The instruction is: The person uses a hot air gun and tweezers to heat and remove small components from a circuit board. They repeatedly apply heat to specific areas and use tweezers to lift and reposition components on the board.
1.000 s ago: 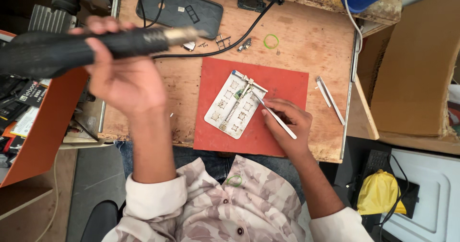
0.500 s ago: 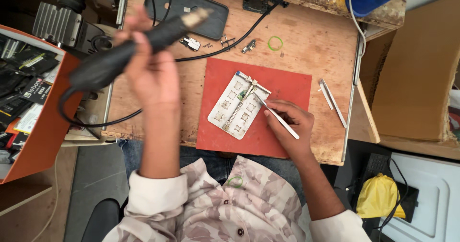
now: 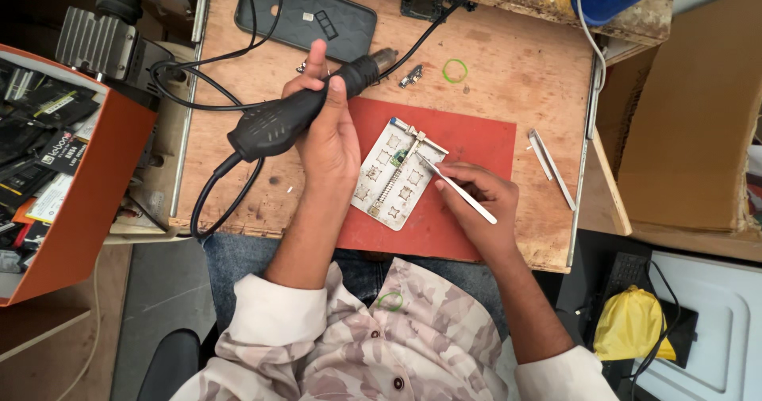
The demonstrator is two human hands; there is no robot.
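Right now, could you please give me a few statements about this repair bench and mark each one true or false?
1. The left hand grips a black hot-air gun by its handle. True.
2. The right hand holds a screwdriver. False: it holds metal tweezers, tips at the small board in the metal holder plate.
3. The holder plate lies on a red mat. True.
4. The dark phone lies on the red mat. False: it lies on the bare wooden table, beyond the mat.
5. A green rubber ring lies on the wood beyond the mat. True.
6. The spare tweezers lie left of the mat. False: they lie right of it.
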